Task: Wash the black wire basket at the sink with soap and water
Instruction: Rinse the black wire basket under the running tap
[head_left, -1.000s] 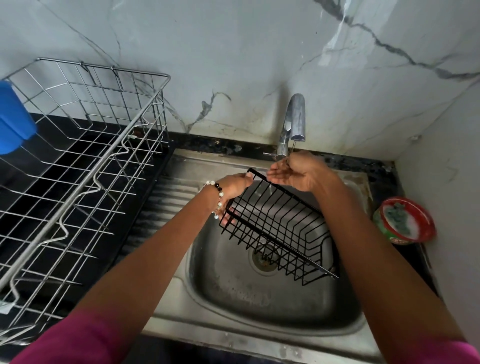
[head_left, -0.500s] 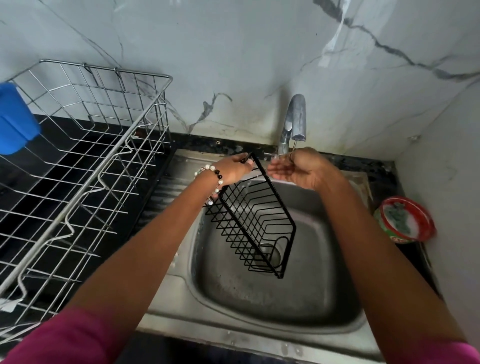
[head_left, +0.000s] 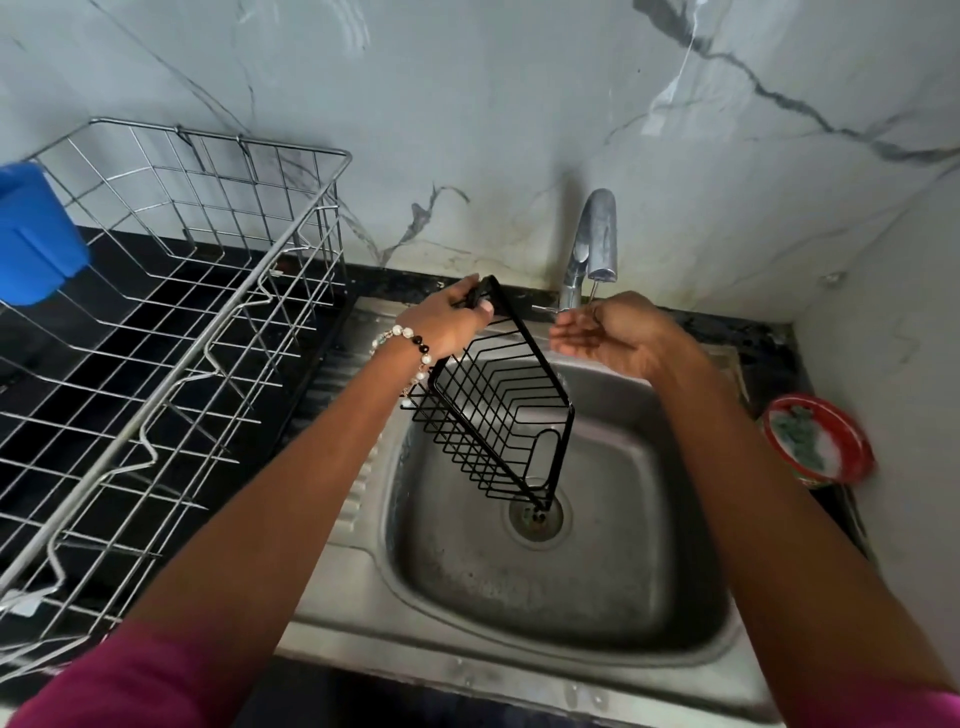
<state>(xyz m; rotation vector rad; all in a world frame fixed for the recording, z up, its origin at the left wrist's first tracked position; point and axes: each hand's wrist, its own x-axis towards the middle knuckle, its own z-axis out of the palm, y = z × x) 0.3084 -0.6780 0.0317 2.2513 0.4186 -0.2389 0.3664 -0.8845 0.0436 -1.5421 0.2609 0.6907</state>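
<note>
1. Gripping one top corner of the black wire basket (head_left: 498, 410), the person's left hand (head_left: 447, 325) curls fingers and thumb round the rim wire and holds the basket tilted on edge, its lowest corner hanging over the round metal drain (head_left: 535, 517) — whether it touches the basin cannot be told.

2. The right hand (head_left: 610, 335) is cupped palm-up, fingers relaxed and holding nothing, just under the spout of the curved chrome tap (head_left: 595, 244); a thin stream of water appears to fall into it.

3. The basket hangs inside the stainless steel sink (head_left: 519, 634), clear of the stream and just to the left of the cupped hand.

4. A beaded white-and-black bracelet (head_left: 410, 343) sits on the left wrist.

5. On the counter to the right stands a red-rimmed round dish (head_left: 821, 441) holding a green scrubber and what looks like white soap — untouched at this moment.

6. To the left, a large silver wire dish rack (head_left: 171, 322) stands on the black counter, with a blue plastic container (head_left: 36, 234) at its far edge.

7. No suds show on the wires; by this view the job looks to be at a wetting or rinsing stage, and which of the two cannot be told.
</note>
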